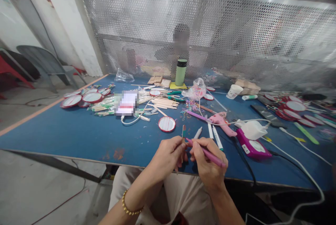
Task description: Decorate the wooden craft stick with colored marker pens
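In the head view my left hand is closed on a thin wooden stick that stands nearly upright, with a green patch on its upper part. My right hand grips a pink marker pen; its tip is close to the stick, though I cannot tell if they touch. Just beyond my hands lies a round disc with a red rim. A grey-white marker rests on the blue table behind the pen tip, and a white marker with a green end lies to its right.
A pink glue gun, a magenta power strip and white cables are at right. Bundled wooden sticks, a phone and red-rimmed discs lie left. A green bottle stands before a perforated metal panel.
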{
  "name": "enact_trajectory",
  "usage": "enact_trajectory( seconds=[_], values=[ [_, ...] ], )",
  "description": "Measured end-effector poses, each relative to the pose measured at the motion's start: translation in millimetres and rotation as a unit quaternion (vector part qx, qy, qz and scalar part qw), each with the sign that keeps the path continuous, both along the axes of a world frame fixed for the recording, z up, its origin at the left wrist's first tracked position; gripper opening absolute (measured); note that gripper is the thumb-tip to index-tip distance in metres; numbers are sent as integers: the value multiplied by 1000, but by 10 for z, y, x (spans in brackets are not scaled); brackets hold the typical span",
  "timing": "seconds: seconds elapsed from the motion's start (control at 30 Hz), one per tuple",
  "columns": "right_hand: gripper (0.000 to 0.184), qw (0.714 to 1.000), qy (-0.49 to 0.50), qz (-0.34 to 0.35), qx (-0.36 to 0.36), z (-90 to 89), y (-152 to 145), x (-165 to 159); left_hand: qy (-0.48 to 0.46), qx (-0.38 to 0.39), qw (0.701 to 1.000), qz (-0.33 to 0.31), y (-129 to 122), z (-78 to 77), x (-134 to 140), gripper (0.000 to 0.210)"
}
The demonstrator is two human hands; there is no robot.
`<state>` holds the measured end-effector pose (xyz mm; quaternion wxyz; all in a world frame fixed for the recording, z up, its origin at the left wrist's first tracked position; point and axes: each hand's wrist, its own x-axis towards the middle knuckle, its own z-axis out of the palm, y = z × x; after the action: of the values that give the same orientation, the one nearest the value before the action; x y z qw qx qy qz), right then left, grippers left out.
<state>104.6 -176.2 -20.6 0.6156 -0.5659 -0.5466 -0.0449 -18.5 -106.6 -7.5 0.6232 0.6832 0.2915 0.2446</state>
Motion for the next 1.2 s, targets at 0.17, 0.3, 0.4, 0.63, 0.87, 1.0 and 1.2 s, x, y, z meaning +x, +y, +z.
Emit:
enact_trajectory(
  seconds=[0.17,0.3,0.4,0.63,0.87,1.0,1.2],
  values=[
    [14,1000,-6,16,0,10,-14,1,3,5,1000,3,-8,3,0,36],
    [14,999,1,34,-4,14,-13,-3,4,8,1000,4,-8,12,5,37],
    [14,999,-2,39,-3,12,-13,-4,4,11,1000,4,-5,15,8,37],
    [13,999,-6,36,-14,10,-12,-1,1,19,1000,3,-11,8,-5,36],
    [13,999,-6,32,-23,15,-15,-4,7,14,1000,4,-25,5,-2,38],
    [13,999,-11,31,-19,24,-11,-3,7,19,1000,3,-16,10,0,39],
    [13,999,-4,30,-15,13,-13,-6,7,23,1000,6,-16,12,-5,39]
  ],
)
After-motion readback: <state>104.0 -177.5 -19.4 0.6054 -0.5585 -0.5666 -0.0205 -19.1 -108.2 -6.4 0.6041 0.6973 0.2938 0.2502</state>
